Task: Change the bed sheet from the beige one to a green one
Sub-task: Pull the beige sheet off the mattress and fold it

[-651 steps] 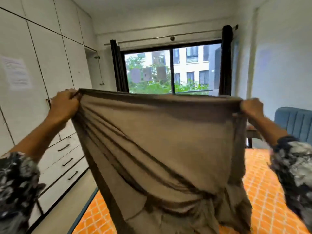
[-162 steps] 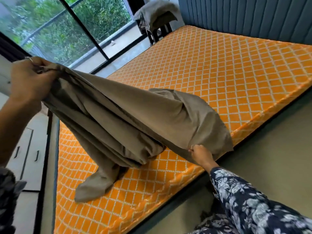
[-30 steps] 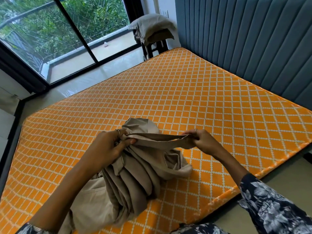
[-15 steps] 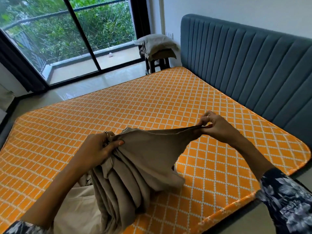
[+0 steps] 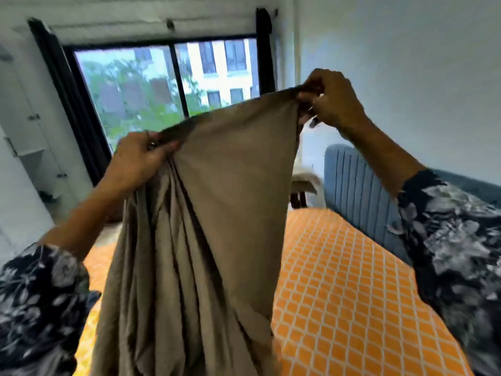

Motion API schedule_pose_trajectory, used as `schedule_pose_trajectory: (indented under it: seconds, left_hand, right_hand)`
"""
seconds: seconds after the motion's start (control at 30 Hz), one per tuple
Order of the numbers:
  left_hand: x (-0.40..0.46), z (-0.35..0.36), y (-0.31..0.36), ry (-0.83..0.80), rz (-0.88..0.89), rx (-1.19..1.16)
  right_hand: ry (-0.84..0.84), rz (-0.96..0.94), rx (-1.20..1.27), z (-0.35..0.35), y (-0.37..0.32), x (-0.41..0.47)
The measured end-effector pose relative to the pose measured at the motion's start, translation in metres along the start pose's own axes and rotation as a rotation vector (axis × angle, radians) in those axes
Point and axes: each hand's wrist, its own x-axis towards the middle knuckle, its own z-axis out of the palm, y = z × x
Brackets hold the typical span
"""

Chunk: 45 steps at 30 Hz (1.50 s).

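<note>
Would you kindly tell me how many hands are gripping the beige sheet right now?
2. The left hand bunches the sheet low, before the window; the right hand pinches its top edge higher, nearer the wall.

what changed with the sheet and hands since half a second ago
Both hands lifted the beige sheet up off the orange mattress into the air, the right hand rising higher than the left hand, so the sheet's top edge now slopes and the rest hangs in folds. Unchanged: each hand still pinches that edge, and the mattress is still bare.
</note>
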Motion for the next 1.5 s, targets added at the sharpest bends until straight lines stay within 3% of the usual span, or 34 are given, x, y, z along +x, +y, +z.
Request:
schedule_pose_trajectory:
  seconds: [0.07, 0.17, 0.23, 0.37, 0.43, 0.53, 0.6, 0.67, 0.73, 0.83, 0.87, 0.9, 0.97, 1.03, 1.07, 1.2, 1.37, 1.5]
  left_hand:
    - [0.026, -0.026, 0.005, 0.120, 0.045, -0.008]
    - [0.048, -0.047, 0.005, -0.082, 0.080, 0.306]
    - [0.063, -0.067, 0.012, -0.120, 0.095, 0.390]
    - [0.108, -0.132, 0.057, 0.255, 0.188, 0.147]
    - [0.119, -0.155, 0.066, 0.347, 0.266, 0.149]
    - [0.116, -0.158, 0.057, 0.043, 0.175, 0.387]
    - [0.113, -0.148, 0.047, -0.030, 0.156, 0.502]
    - [0.118, -0.149, 0.054, 0.073, 0.177, 0.431]
    - [0.133, -0.162, 0.071, 0.310, 0.239, 0.298]
    - [0.145, -0.184, 0.097, 0.722, 0.457, 0.181]
    - [0.144, -0.187, 0.101, 0.723, 0.531, 0.193]
    - [0.144, -0.186, 0.100, 0.581, 0.581, 0.266]
    - [0.137, -0.170, 0.085, 0.123, 0.486, 0.548]
    - [0.129, -0.156, 0.070, -0.082, 0.366, 0.640]
    - [0.130, -0.157, 0.069, -0.078, 0.354, 0.612]
    - [0.152, -0.211, 0.109, 0.098, 0.370, 0.380]
    - [0.117, -0.306, 0.163, -0.192, 0.258, -0.144]
    - [0.120, -0.310, 0.157, -0.201, 0.342, -0.273]
  right_hand:
    - [0.046, -0.020, 0.078, 0.004, -0.019, 0.018]
    - [-0.078, 0.050, 0.050, 0.014, -0.031, 0.029]
    - [-0.042, -0.005, 0.008, 0.010, -0.056, 0.044]
    - [0.252, -0.225, 0.207, -0.023, -0.137, 0.092]
    - [0.356, -0.298, 0.197, -0.032, -0.156, 0.101]
    - [0.243, -0.231, 0.088, -0.021, -0.143, 0.092]
    - [0.154, -0.143, 0.069, -0.008, -0.134, 0.082]
    - [0.193, -0.150, 0.135, -0.010, -0.141, 0.085]
    - [0.335, -0.262, 0.145, -0.023, -0.164, 0.103]
    - [0.586, -0.407, 0.103, -0.041, -0.195, 0.118]
    - [0.620, -0.406, 0.079, -0.043, -0.195, 0.120]
    - [0.581, -0.365, 0.031, -0.042, -0.187, 0.118]
    - [0.299, -0.168, -0.042, -0.028, -0.156, 0.105]
    - [0.098, 0.010, 0.034, -0.017, -0.134, 0.091]
    - [0.134, 0.015, 0.041, -0.020, -0.133, 0.093]
    - [0.407, -0.276, -0.017, -0.067, -0.201, 0.122]
    - [0.282, -0.440, 0.246, -0.118, -0.260, 0.111]
    - [0.128, -0.381, 0.525, -0.112, -0.254, 0.103]
